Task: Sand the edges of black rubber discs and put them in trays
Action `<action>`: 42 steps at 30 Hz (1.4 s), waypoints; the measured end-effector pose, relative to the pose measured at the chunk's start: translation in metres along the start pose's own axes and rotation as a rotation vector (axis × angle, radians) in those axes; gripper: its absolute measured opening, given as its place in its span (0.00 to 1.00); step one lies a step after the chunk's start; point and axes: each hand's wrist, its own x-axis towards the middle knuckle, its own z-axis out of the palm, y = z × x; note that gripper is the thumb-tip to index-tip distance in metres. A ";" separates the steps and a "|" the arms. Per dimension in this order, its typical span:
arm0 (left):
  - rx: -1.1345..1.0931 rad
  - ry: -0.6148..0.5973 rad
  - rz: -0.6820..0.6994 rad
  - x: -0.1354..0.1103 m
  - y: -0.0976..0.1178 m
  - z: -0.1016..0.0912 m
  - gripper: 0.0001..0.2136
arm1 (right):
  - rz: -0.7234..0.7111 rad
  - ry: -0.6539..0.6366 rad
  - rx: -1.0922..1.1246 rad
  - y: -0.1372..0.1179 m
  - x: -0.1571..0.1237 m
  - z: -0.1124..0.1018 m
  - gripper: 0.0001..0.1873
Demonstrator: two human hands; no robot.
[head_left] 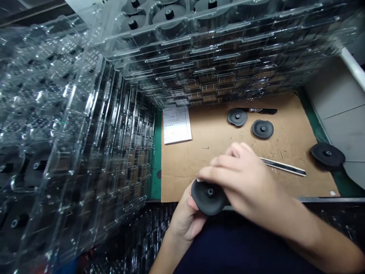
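I hold a black round disc (pixel 205 198) with a small metal hub at its centre, just in front of the table's near edge. My left hand (pixel 185 219) cups the disc from below and behind. My right hand (pixel 245 182) is closed over its top and right side, fingers reaching across the rim. Two more black discs (pixel 237 117) (pixel 262 129) lie on the brown cardboard sheet (pixel 211 140) farther back. A third disc (pixel 327 155) sits at the cardboard's right edge.
Tall stacks of clear plastic trays (pixel 71 144) (pixel 216 57) holding black discs wall in the left and back. On the cardboard lie a white printed paper (pixel 176 124), a black pen (pixel 261 110) and a thin blade-like tool (pixel 283 167). A grey surface (pixel 339 102) lies at right.
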 end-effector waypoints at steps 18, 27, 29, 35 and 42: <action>-0.158 -0.161 0.067 0.003 0.006 -0.011 0.29 | 0.510 -0.032 0.005 0.073 -0.083 0.076 0.19; -0.093 -0.049 0.168 0.006 0.005 -0.006 0.29 | 0.538 0.200 0.185 0.039 -0.054 0.037 0.13; -0.074 -0.027 0.201 0.007 0.002 -0.004 0.29 | 0.411 0.267 0.224 0.015 -0.041 0.026 0.14; -0.083 0.029 0.203 0.005 -0.003 -0.006 0.24 | 0.220 0.067 0.292 -0.007 -0.027 0.019 0.13; -0.113 -0.025 0.231 0.009 0.000 0.001 0.22 | 0.074 0.229 0.278 -0.003 -0.026 0.019 0.15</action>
